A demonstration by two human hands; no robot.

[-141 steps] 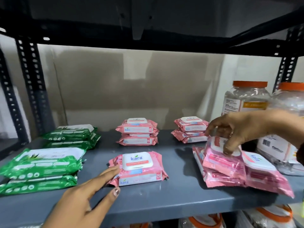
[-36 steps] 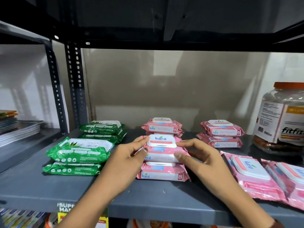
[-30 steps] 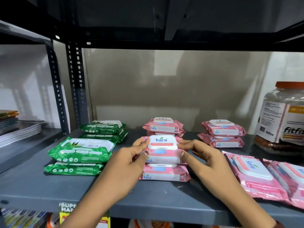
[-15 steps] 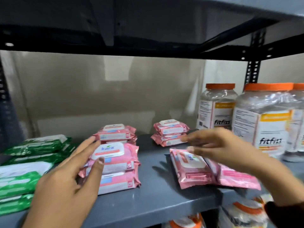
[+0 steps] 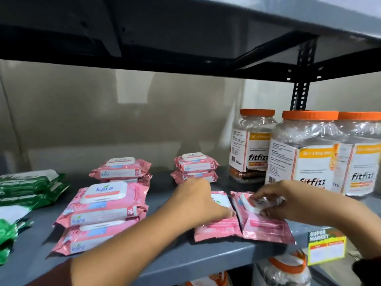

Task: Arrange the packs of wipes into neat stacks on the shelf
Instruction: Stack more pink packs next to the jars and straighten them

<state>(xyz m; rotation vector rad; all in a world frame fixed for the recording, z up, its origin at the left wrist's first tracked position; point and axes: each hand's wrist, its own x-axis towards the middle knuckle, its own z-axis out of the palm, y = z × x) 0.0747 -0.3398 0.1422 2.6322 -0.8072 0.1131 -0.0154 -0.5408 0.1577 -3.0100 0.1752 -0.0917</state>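
Both hands rest on two loose pink packs, left hand flat, right hand fingers curled on one lid, orange-lidded jars just behind.

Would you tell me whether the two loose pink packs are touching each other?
Touching: the head view shows the left loose pack and right loose pack meeting along their edges.

Left hand has left the front pink stack, now resting on the left loose pack near the shelf's front edge. Right hand has dropped onto the right loose pack, fingers at its lid.
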